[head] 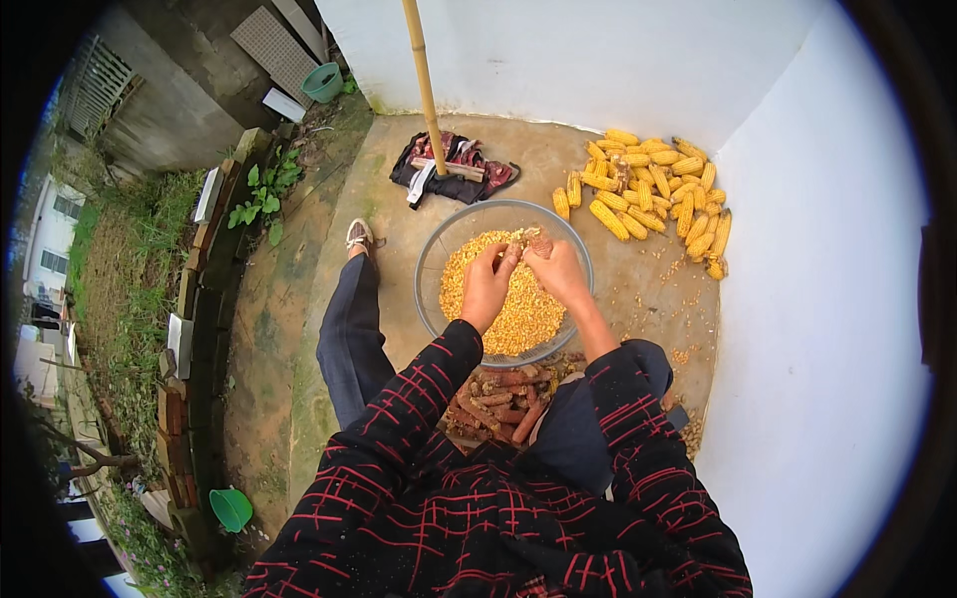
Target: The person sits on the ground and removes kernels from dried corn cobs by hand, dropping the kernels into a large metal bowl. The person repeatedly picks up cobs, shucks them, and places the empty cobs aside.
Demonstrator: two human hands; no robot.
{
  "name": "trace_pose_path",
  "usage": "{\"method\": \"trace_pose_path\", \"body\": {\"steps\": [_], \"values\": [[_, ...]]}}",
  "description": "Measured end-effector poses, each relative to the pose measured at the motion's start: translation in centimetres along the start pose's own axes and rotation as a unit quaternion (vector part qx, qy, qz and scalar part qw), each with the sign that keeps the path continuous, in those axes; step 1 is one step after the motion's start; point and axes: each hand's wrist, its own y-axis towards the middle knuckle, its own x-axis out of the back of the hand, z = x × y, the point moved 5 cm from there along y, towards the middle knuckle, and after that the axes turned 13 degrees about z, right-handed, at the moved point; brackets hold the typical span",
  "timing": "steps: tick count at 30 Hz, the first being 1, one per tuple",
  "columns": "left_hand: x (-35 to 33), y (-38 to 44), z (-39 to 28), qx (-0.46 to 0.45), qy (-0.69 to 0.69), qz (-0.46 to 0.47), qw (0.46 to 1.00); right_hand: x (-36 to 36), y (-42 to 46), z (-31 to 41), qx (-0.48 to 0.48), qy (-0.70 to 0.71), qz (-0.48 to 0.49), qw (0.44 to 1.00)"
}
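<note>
A round mesh-sided basket (427, 299) stands before me, with a broad layer of loose yellow corn kernels (516, 318) inside. Over its far half, my right hand (559, 270) grips a mostly bare reddish corncob (540, 245); some pale bits cling to its far end. My left hand (486, 288) is close beside it, thumb and fingers drawn together near the cob. Whether the left fingertips hold anything is hidden. Between my legs lies a heap of stripped corncobs (499, 404), touching the near side of the basket.
Unshelled corn ears (650, 179) are piled by the white wall (815, 299) at right, with scattered kernels (679, 299) nearby. A bamboo pole (423, 82) rises from dark and red cloth (478, 190) beyond the basket. A brick edging (187, 284) and green bucket (231, 510) are left.
</note>
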Motion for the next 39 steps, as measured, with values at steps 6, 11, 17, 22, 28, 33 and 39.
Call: {"method": "trace_pose_path", "body": {"steps": [6, 11, 17, 22, 28, 33, 39], "values": [[1.3, -0.7, -0.4, -0.070, 0.109, -0.095, 0.987, 0.3, 0.0, -0.2, -0.016, 0.106, 0.025, 0.994], [0.6, -1.3, -2.3, -0.132, 0.196, -0.101, 0.967, 0.4, 0.1, -0.9, -0.037, 0.126, 0.010, 0.991], [0.0, -1.0, -1.7, -0.088, 0.109, -0.045, 0.989, 0.2, 0.1, -0.8, -0.009, 0.162, 0.024, 0.987], [-0.8, -0.2, 1.2, 0.003, -0.341, 0.095, 0.935, 0.2, 0.2, -0.4, -0.012, 0.207, 0.030, 0.978], [-0.3, 0.0, 2.2, 0.052, -0.288, 0.048, 0.955, -0.1, 0.3, -1.1, -0.033, 0.308, 0.076, 0.948], [1.6, -0.8, -0.5, -0.028, -0.003, -0.044, 0.999, 0.1, -0.3, -0.4, -0.094, 0.181, 0.106, 0.973], [0.7, -0.8, -1.3, -0.123, 0.127, -0.058, 0.983, -0.3, 0.1, -1.1, -0.102, 0.230, 0.073, 0.965]]}}
